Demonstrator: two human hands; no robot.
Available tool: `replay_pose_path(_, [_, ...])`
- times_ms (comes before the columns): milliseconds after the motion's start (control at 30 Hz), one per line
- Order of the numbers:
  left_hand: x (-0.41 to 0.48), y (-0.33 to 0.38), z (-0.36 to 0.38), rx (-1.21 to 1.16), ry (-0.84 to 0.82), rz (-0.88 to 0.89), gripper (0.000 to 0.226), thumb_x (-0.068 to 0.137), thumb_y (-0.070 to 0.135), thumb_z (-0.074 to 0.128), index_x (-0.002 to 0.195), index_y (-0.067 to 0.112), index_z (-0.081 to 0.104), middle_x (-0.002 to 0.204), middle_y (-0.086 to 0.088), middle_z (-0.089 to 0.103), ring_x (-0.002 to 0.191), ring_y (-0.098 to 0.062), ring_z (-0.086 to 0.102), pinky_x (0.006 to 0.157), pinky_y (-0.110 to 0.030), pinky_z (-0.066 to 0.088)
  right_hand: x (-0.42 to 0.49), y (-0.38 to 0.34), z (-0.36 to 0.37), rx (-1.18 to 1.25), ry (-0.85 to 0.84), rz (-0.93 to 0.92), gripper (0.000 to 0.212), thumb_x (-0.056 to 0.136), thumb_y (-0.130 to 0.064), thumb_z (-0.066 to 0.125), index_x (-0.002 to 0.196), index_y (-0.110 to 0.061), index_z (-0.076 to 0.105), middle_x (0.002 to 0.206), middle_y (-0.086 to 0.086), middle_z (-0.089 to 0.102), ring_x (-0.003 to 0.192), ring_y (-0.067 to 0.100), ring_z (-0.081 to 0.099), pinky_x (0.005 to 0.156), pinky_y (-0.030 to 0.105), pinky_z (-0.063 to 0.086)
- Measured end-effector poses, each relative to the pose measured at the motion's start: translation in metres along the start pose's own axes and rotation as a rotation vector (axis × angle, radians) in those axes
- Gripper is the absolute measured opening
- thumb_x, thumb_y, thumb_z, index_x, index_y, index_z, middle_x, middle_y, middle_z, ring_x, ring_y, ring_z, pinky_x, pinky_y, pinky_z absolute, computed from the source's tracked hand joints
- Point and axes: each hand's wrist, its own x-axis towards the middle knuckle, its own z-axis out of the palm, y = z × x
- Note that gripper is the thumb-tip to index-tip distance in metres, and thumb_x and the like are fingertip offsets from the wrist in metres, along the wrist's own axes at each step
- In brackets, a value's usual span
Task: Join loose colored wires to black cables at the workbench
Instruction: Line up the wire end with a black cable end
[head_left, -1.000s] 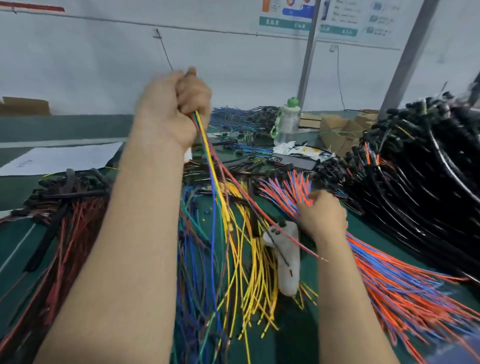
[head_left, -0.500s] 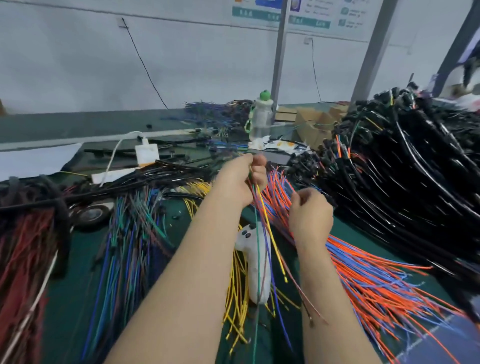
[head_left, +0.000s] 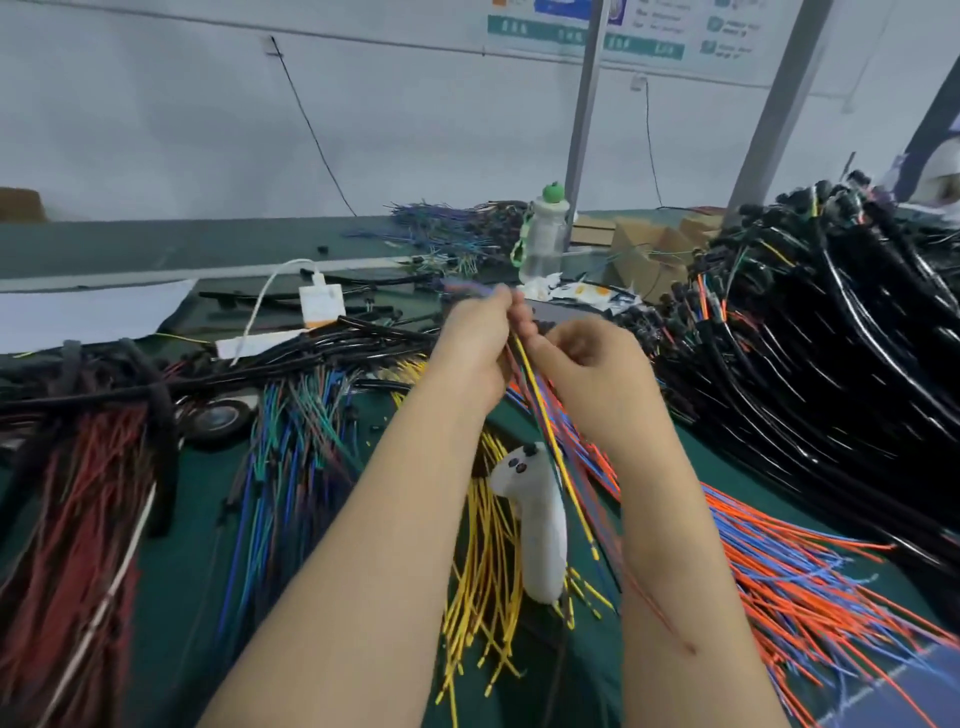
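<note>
A white wall (head_left: 208, 130) stands beyond the hands. A green bench (head_left: 197, 519) lies under them. Black cables (head_left: 831, 364) are heaped right of the right hand. Orange and blue wires (head_left: 805, 587) fan out under the right forearm. Yellow wires (head_left: 488, 561) lie between the forearms. The left hand (head_left: 475, 348) pinches a thin bundle of wires (head_left: 537, 400), raised above the bench. The bundle hangs down between the forearms. The right hand (head_left: 592, 369) is close alongside, fingers curled at the bundle; its grip cannot be confirmed.
</note>
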Motion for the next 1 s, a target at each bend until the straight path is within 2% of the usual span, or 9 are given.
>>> replay_pose_path(67, [-0.012, 0.025, -0.002, 0.171, -0.014, 0.21, 0.032, 0.104, 0.016, 0.031, 0.075, 0.011, 0.045, 0.035, 0.008, 0.039, 0.032, -0.006, 0.04, 0.042, -0.02, 0.034, -0.008, -0.021, 0.002, 0.318, -0.11, 0.049, 0.041, 0.095, -0.034, 0.057, 0.081, 0.005, 0.058, 0.07, 0.009, 0.055, 0.07, 0.02, 0.049, 0.073, 0.042, 0.045])
replay_pose_path(133, [-0.028, 0.053, -0.006, 0.392, -0.037, 0.392, 0.032, 0.104, 0.016, 0.029, 0.075, 0.013, 0.044, 0.034, 0.007, 0.036, 0.041, -0.007, 0.056, 0.05, -0.022, 0.037, -0.021, -0.043, 0.01, 0.815, -0.432, 0.115, 0.044, 0.095, -0.034, 0.051, 0.102, 0.009, 0.058, 0.075, 0.013, 0.06, 0.074, 0.025, 0.057, 0.079, 0.046, 0.05])
replay_pose_path(200, [-0.046, 0.079, -0.013, 0.608, -0.067, 0.514, 0.031, 0.103, 0.019, 0.03, 0.075, 0.015, 0.043, 0.035, 0.007, 0.038, 0.055, -0.011, 0.066, 0.055, -0.022, 0.039, -0.03, -0.066, 0.024, 1.109, -0.644, 0.122, 0.039, 0.094, -0.037, 0.045, 0.097, 0.0, 0.057, 0.063, 0.006, 0.058, 0.057, 0.021, 0.058, 0.059, 0.03, 0.054])
replay_pose_path(300, [-0.067, 0.101, -0.031, 0.798, -0.116, 0.531, 0.034, 0.103, 0.033, 0.032, 0.078, 0.016, 0.048, 0.053, 0.005, 0.06, 0.064, -0.015, 0.067, 0.056, -0.021, 0.044, -0.029, -0.1, 0.054, 1.253, -0.542, 0.161, 0.042, 0.101, -0.04, 0.04, 0.065, -0.018, 0.044, 0.044, -0.007, 0.029, 0.033, 0.005, 0.023, 0.036, 0.011, 0.02])
replay_pose_path(367, [-0.079, 0.105, -0.047, 0.866, -0.095, 0.433, 0.043, 0.101, 0.046, 0.027, 0.078, 0.019, 0.052, 0.071, 0.001, 0.064, 0.052, -0.013, 0.056, 0.048, -0.02, 0.04, -0.024, -0.118, 0.072, 1.307, -0.368, 0.189, 0.046, 0.1, -0.044, 0.041, 0.059, -0.024, 0.038, 0.04, -0.01, 0.025, 0.03, 0.002, 0.019, 0.035, 0.008, 0.016])
replay_pose_path(500, [-0.097, 0.09, -0.09, 0.863, -0.094, 0.239, 0.049, 0.101, 0.047, 0.021, 0.071, 0.019, 0.048, 0.05, 0.008, 0.052, 0.042, -0.007, 0.048, 0.05, -0.018, 0.042, -0.008, -0.131, 0.096, 1.481, -0.143, 0.254, 0.052, 0.101, -0.046, 0.037, 0.054, -0.022, 0.033, 0.036, -0.009, 0.029, 0.027, 0.004, 0.021, 0.035, 0.009, 0.012])
replay_pose_path(633, [-0.105, 0.068, -0.14, 0.739, -0.205, -0.001, 0.038, 0.1, 0.044, 0.03, 0.081, 0.02, 0.051, 0.049, 0.006, 0.047, 0.034, -0.002, 0.035, 0.038, -0.013, 0.027, 0.008, -0.121, 0.111, 1.659, -0.115, 0.256, 0.049, 0.101, -0.046, 0.036, 0.06, -0.023, 0.023, 0.04, -0.01, 0.016, 0.03, 0.004, 0.012, 0.03, 0.015, 0.008])
replay_pose_path(767, [-0.101, 0.064, -0.175, 0.669, -0.253, -0.033, 0.034, 0.102, 0.029, 0.035, 0.083, 0.011, 0.055, 0.049, 0.01, 0.028, 0.037, 0.001, 0.02, 0.033, -0.01, 0.018, 0.014, -0.095, 0.119, 1.789, -0.061, 0.309, 0.045, 0.103, -0.035, 0.039, 0.062, -0.021, 0.027, 0.039, -0.01, 0.016, 0.03, 0.004, 0.013, 0.03, 0.017, 0.011])
replay_pose_path(1000, [-0.074, 0.045, -0.189, 0.593, -0.187, -0.141, 0.034, 0.101, 0.031, 0.039, 0.085, 0.009, 0.06, 0.047, 0.01, 0.032, 0.035, 0.001, 0.02, 0.03, -0.01, 0.017, -0.009, -0.059, 0.15, 1.797, -0.301, 0.416, 0.048, 0.102, -0.046, 0.029, 0.065, -0.016, 0.038, 0.037, -0.008, 0.023, 0.028, 0.005, 0.02, 0.034, 0.018, 0.016])
